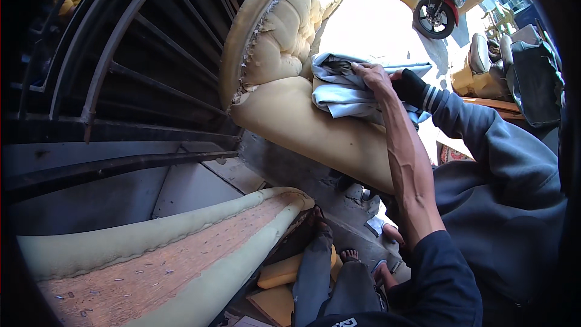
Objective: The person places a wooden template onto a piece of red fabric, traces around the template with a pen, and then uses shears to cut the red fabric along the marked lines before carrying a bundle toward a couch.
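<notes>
So the left hand (370,77) is clamped down on a crumpled bundle of pale grey-blue woven fabric (342,88), fingers curled into the folds and pressing it against the bare yellow foam body of a stripped sofa frame (302,118). The right hand (407,85) is mostly hidden behind the left wrist, with only a dark ribbed cuff with pale stripes (423,95) showing, so I honestly can't tell whether it's gripping the cloth or just resting near it. The fabric sits on the seat part of the foam, right below the tufted, lumpy backrest padding (284,30), whose edge is ragged and torn. My guess is the cloth is light and floppy with zero stiffness, so it'll bunch and slide over the foam unless you grab a good fistful or pinch it along a hem; the foam looks soft and grippy enough to hold it a bit. Lower left there's another curved upholstery piece with a raw wooden board face studded with staples and a pale green foam edge (163,254). It looks rigid and probably scratchy, so keep your fingers off the staple side. Behind it all are black metal gate bars (151,54), and a red and black motorbike (439,0) is parked in the sun at the top.
</notes>
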Tool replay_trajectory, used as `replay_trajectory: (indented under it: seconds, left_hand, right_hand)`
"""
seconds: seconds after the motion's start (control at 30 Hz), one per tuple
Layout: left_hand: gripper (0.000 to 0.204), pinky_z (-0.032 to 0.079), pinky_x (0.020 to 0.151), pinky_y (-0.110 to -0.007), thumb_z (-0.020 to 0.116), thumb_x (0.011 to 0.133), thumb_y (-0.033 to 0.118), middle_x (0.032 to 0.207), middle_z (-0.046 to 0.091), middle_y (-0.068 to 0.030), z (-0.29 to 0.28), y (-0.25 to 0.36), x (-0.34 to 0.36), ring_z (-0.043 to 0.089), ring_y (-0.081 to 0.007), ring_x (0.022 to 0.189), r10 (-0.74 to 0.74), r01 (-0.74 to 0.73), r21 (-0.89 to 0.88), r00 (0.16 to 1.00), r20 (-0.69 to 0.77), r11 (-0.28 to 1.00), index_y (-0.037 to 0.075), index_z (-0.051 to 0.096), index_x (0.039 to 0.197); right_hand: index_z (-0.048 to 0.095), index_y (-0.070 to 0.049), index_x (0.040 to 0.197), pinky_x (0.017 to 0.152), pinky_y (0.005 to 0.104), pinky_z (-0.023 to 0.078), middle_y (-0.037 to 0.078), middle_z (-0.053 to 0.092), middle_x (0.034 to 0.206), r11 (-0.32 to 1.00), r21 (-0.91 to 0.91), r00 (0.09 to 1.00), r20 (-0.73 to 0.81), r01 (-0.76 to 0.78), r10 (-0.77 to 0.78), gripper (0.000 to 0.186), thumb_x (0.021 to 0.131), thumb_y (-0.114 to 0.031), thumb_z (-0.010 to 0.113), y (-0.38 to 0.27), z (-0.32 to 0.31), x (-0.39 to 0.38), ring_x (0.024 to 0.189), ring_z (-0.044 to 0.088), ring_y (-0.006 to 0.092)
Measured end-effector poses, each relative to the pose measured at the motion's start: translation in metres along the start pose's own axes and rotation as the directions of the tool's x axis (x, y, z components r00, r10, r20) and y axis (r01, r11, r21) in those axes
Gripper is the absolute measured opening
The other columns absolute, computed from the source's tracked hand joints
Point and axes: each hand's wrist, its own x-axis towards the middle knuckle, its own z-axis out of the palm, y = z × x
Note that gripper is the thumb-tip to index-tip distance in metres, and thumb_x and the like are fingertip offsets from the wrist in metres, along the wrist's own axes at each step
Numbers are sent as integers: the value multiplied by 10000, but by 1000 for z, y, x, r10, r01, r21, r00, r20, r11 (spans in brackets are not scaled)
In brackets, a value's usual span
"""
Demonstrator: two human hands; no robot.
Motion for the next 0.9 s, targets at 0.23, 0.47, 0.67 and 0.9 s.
replay_trajectory:
  seconds: [0.23,0.47,0.67,0.9]
  left_hand:
    - [525,166,1160,-615,254,1073,224,1514,130,-383,8,11,-1,129,-541,1450,8,-7,-19,1000,8,1000,-128,152,1448]
    - [525,168,1159,-616,256,1073,225,1513,135,-384,9,13,1,133,-541,1449,3,-3,-22,1000,2,1000,-129,157,1448]
    - [525,171,1158,-616,257,1073,226,1513,140,-385,11,16,6,137,-541,1449,-5,5,-33,1000,0,999,-129,161,1447]
    - [525,174,1157,-616,259,1073,227,1512,146,-386,13,16,6,141,-541,1448,-17,16,-41,1000,-11,999,-129,165,1447]
  right_hand:
    - [708,-66,996,595,292,450,-42,531,727,904,310,943,249,-294,221,181,949,-241,700,9,-20,8,606,443,95]
    - [694,-66,1017,633,292,497,-34,565,761,845,400,926,273,-355,260,163,957,-217,686,-11,-22,-13,646,494,98]
    - [664,-15,1157,639,288,508,-14,582,807,834,412,898,389,-368,204,228,940,-82,644,5,-27,4,657,517,97]
    - [625,31,1208,540,222,452,-10,581,802,793,519,898,434,-320,79,278,935,-1,581,17,-24,3,629,508,69]
